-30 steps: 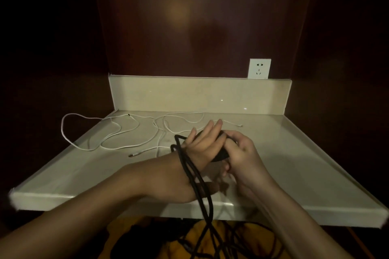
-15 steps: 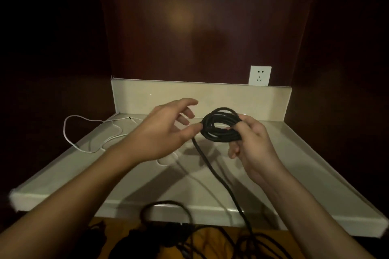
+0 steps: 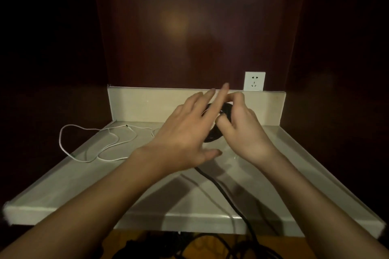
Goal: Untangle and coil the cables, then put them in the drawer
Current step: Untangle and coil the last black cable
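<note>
While the right hand [image 3: 244, 130] grips the black cable coil [image 3: 214, 134] above the counter [image 3: 84, 178], left hand [image 3: 185, 139] fingers are spread flat against it; white cable [image 3: 92, 145] lies left of the coil.

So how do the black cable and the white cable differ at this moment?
The black cable is partly wound into a coil held above the counter by the right hand, its tail trailing off the front edge; the white cable lies loose in open loops at the counter's left. The black one looks thicker than the white. The left hand hovers, fingers spread, over the black coil; nothing touches the white one. Both are uncoiled at least partly.
</note>
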`<state>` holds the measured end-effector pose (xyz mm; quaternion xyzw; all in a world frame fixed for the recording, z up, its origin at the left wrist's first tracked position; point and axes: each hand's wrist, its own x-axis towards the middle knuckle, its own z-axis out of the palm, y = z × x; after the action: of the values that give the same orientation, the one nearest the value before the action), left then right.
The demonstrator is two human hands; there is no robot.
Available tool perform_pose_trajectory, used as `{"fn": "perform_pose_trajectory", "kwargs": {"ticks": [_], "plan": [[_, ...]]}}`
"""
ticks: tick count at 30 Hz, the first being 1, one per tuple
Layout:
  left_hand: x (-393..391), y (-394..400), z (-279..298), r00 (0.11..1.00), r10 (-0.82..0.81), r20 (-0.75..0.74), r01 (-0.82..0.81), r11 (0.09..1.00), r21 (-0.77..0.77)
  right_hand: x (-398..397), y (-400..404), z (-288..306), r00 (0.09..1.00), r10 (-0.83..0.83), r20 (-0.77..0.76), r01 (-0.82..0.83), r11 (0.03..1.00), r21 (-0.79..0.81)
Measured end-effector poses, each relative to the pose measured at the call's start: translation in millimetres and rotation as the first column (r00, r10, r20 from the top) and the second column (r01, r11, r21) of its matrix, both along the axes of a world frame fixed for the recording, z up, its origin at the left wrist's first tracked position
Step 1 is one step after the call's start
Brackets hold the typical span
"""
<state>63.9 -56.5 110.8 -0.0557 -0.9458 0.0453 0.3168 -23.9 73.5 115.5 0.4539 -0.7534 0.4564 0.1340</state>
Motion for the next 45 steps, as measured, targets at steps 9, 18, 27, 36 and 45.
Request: {"fn": "perform_pose_trajectory", "kwargs": {"ticks": [9,18,27,36,45], "plan": [[-13,4,-2,0.993,-0.036,-0.115,0.08,0.908,0.412,14,-6,16,0.937,0.186,0.295,-0.173,0.982,-0.07],[-20,-25,4,0.879,0.01,-0.477,0.47,-0.196,0.861,69,-12,-42,0.577,0.226,0.785,-0.282,0.957,-0.068],[-5,-30,-15,0.772,0.198,-0.604,0.416,0.562,0.715,68,4,-67,0.806,0.313,0.503,-0.468,0.857,0.217],[35,-6,-46,0.847,-0.515,0.134,0.131,0.446,0.886,23,34,-8,0.793,0.402,-0.458,-0.291,0.91,0.295],[51,21,-50,0.817,-0.571,-0.078,0.087,-0.011,0.996,13,21,-22,0.915,0.403,-0.024,-0.404,0.91,-0.098]]}}
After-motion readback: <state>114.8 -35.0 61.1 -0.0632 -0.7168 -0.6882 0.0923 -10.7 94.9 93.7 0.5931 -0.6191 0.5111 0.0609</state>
